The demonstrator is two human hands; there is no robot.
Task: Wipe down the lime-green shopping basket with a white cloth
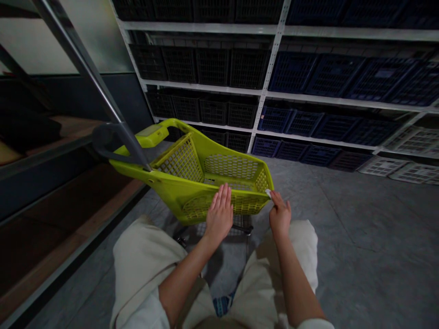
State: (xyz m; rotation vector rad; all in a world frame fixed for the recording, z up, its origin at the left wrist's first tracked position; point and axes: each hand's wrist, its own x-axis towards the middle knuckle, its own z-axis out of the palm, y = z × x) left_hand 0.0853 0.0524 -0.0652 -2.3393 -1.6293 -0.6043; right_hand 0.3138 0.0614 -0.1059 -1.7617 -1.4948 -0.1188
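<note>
A lime-green plastic shopping cart (168,188) with lattice walls stands in front of my knees. My left hand (220,214) lies against the cart's near side at the rim, fingers stretched out and holding nothing. At the cart's right end, my right hand (280,217) pinches a small white piece (268,193), perhaps a wipe or cloth, against the rim corner. Most of that piece is hidden by my fingers. Inside the cart, a lattice flap (181,160) slants up near the handle end.
A metal pole (99,87) rises from the grey bracket by the cart's handle. White shelving (265,77) with black crates (214,66) and blue crates (329,75) lines the back. Wooden shelves (68,228) run along the left. Grey floor (360,228) extends to the right.
</note>
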